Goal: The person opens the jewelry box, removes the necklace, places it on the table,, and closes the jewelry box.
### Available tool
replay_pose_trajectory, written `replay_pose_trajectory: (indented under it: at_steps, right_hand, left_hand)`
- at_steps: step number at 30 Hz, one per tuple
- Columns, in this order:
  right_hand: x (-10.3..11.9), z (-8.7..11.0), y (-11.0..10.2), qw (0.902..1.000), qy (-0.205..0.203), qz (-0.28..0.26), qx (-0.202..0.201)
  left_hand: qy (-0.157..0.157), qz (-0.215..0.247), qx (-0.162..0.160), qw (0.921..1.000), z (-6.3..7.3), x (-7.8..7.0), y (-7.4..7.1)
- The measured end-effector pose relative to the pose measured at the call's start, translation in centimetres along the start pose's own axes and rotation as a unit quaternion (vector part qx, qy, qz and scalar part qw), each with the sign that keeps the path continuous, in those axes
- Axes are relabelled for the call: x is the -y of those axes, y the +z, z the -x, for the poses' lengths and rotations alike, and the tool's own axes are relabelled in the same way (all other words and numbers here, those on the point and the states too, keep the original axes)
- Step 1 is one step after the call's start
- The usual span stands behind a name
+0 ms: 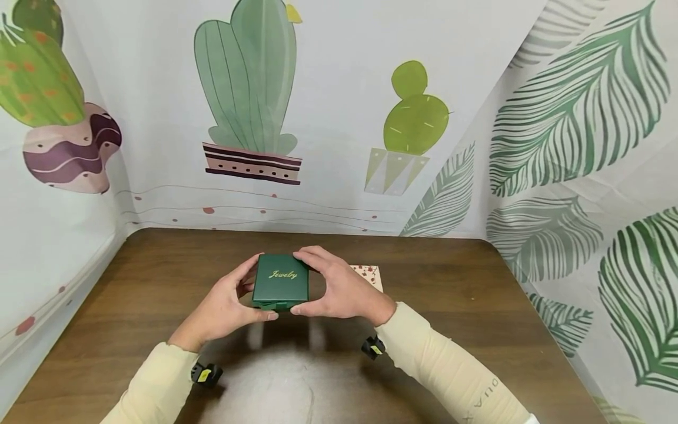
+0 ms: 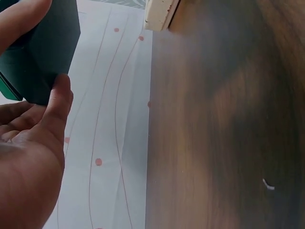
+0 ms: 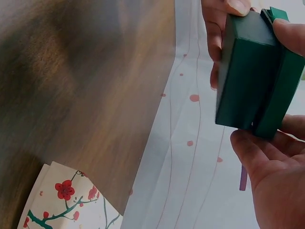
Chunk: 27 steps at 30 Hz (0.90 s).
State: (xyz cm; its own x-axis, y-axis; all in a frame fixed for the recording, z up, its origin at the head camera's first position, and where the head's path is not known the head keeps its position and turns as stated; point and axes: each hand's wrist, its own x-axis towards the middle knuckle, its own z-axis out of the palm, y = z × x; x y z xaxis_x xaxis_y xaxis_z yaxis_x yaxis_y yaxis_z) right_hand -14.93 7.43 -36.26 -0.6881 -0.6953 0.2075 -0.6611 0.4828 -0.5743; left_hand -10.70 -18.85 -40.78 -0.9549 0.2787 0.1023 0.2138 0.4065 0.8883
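A dark green jewelry box [image 1: 281,278] with gold "Jewelry" lettering on its lid is held up over the table between both hands. My left hand [image 1: 225,306] grips its left side, thumb along the lower front edge. From the right, my right hand [image 1: 339,287] holds the box by its far and near corners. A green ribbon tab [image 1: 273,305] sticks out at the front edge. In the right wrist view the box [image 3: 250,71] shows its side, with a seam between lid and base; the lid looks closed.
A cream box with red blossoms [image 3: 71,198] lies on the brown wooden table [image 1: 450,330], partly hidden behind my right hand. A white cloth [image 1: 339,118] printed with cacti and leaves hangs behind the table and along its sides. Each wrist carries a small black camera [image 1: 206,374].
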Motion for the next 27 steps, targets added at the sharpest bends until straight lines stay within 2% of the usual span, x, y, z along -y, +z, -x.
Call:
replay_pose_trajectory:
  at_steps: [9, 22, 27]
  right_hand:
    - [-0.37, 0.22, -0.12, 1.0000, -0.003, 0.006, -0.007]
    - [-0.62, 0.70, -0.32, 0.9999, -0.001, 0.014, -0.006]
    - [-0.61, 0.75, -0.36, 0.9999, -0.001, 0.015, -0.008]
  left_hand:
    - [0.010, -0.036, 0.008, 0.9993, -0.03, 0.04, -0.23]
    - [0.028, -0.026, 0.020, 0.9991, -0.05, 0.23, -0.74]
    - [0.024, -0.029, 0.022, 0.9991, 0.02, 0.21, -0.95]
